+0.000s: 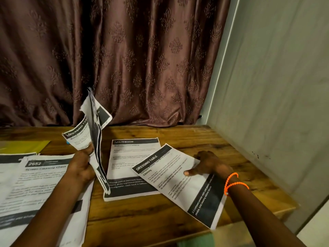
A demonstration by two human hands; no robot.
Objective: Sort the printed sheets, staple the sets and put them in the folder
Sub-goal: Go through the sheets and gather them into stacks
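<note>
My left hand (pixel 82 164) grips a bunch of printed sheets (pixel 92 132) that stands up off the table and fans out; the front sheet reads "DRESSING TABLE". My right hand (pixel 207 166) holds a single "DRESSING TABLE" sheet (pixel 179 184) by its right edge, thumb on top, low over the table's right side. That sheet overlaps a flat "MULTI-ROOM" pile (pixel 130 166) in the middle. At the left lies another pile (pixel 44 189), its top sheet marked "2652". A yellow folder (pixel 23 146) shows at the far left, partly under the left pile.
The wooden table (pixel 178 132) ends at a brown curtain (pixel 124 59) behind and a pale wall (pixel 276 86) on the right. A green object (pixel 197 240) peeks in at the bottom edge below the table's front.
</note>
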